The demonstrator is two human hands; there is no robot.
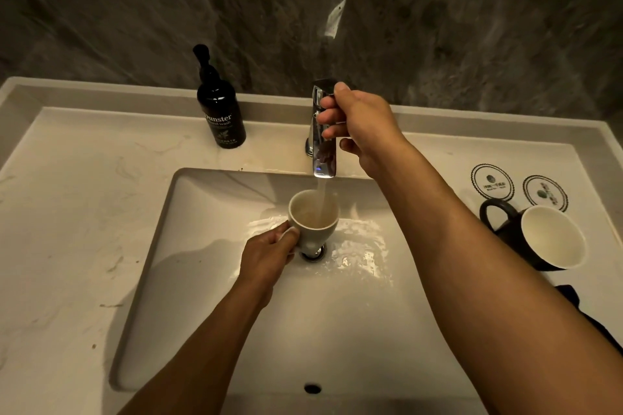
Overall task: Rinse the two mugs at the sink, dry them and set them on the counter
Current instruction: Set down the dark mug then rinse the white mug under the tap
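The left hand holds a white mug by its handle, the grip clamped on that handle with the fingers curled round it. The mug is upright over the middle of the sink, just above the drain, and a stream of water from the faucet runs into it. Water is pooled inside the mug, and the basin floor around the drain is wet and shiny.

The right hand reaches to the far side of the sink, its grip closed around the faucet's lever, thumb on top and fingers wrapped across the chrome body.

The second mug, a black mug with a white inside, stands on the counter at the right of the sink, tilted with its mouth toward the camera and its handle to the left. Just beyond it lie two round coasters with printed logos. A dark cloth shows near the right forearm, partly hidden by it.

On the far left of the faucet a black pump bottle labelled hand wash stands upright on the counter, against a dark stone wall. An overflow hole sits in the near wall of the sink.
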